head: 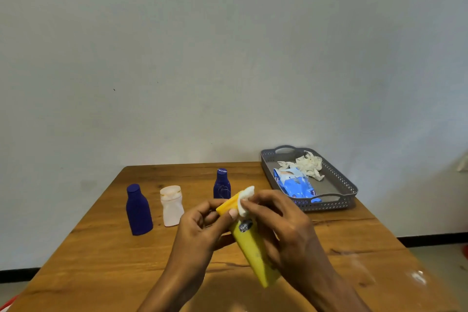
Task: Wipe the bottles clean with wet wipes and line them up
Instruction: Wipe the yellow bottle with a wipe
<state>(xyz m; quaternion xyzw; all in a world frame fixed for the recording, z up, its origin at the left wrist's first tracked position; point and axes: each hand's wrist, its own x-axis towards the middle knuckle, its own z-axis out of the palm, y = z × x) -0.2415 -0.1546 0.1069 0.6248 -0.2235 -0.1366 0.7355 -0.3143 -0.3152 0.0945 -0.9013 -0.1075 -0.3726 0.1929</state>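
Note:
A yellow bottle (250,246) is held tilted above the table, cap end pointing away from me. My left hand (200,228) grips it near the orange-yellow cap, thumb across the neck. My right hand (281,220) pinches a white wet wipe (246,200) against the cap end. On the table stand a large dark blue bottle (138,210) at the left, a white bottle (172,206) beside it, and a smaller dark blue bottle (222,183) farther back, partly hidden by the yellow one.
A grey perforated tray (347,185) sits at the table's far right, holding a blue wet-wipe pack (295,182) and crumpled used wipes (309,164). The wooden table (101,248) ends at a pale wall behind. A whitish smear marks the right front.

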